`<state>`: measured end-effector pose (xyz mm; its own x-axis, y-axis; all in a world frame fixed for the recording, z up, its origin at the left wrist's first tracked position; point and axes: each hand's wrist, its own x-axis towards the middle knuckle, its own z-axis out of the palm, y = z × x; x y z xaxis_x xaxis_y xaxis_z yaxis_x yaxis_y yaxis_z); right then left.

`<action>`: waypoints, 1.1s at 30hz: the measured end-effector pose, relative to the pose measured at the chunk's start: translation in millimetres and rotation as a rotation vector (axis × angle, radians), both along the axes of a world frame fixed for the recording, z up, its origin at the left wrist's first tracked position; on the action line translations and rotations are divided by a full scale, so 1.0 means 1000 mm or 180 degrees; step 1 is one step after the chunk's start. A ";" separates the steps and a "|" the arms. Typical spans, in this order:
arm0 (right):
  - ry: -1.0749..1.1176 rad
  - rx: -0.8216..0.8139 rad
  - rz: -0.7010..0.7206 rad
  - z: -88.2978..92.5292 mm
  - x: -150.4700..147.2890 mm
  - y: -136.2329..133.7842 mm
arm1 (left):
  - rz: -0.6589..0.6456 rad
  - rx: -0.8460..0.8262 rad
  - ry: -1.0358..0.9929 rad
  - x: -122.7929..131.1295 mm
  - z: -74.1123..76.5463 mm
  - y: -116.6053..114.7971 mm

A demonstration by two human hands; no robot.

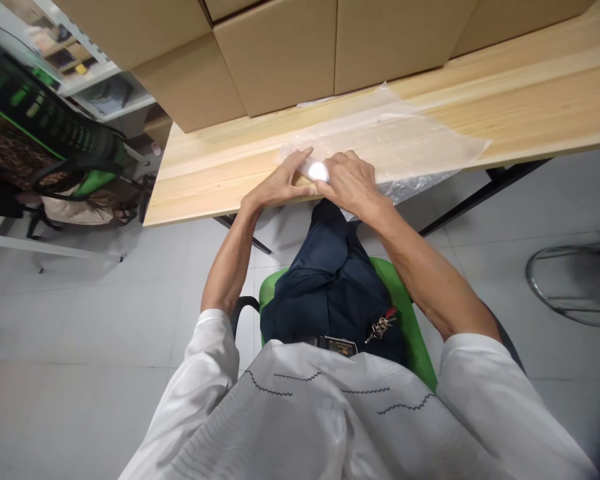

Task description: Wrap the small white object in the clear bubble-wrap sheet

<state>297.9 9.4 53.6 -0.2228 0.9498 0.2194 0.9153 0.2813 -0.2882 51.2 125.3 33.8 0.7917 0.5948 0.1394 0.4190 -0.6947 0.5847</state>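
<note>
A small object with a bright, shiny round face [319, 172] lies at the near edge of the table, between my hands. My left hand [283, 181] is beside it, thumb and fingers spread apart, with the fingertips close to its left side. Curled around its right side, my right hand [351, 179] has the thumb below and the bent fingers above. Under and to the right of the hands spreads a clear plastic sheet [420, 137], part of which hangs over the table edge. Glare hides what kind of object it is.
Cardboard boxes [280, 57] stand in a row along the back of the wooden table [190, 173]. At left are a black and green chair [55, 127] with a person partly visible, and shelves [105, 93]. A metal-framed item [540, 287] is on the floor at right.
</note>
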 end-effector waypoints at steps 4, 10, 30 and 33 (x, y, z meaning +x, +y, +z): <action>-0.0021 -0.0088 0.0072 0.004 0.011 -0.001 | 0.0510 0.0203 -0.0171 -0.025 -0.002 0.008; -0.0047 -0.0149 0.0160 0.007 0.020 -0.003 | 0.1366 0.0462 -0.0728 -0.028 -0.007 0.015; 0.0079 -0.0151 0.0265 0.009 0.024 -0.003 | 0.1800 -0.0519 -0.1659 -0.014 0.003 0.044; 0.0096 -0.0162 0.0235 0.009 0.024 -0.003 | 0.1729 -0.0362 -0.1527 -0.021 0.006 0.050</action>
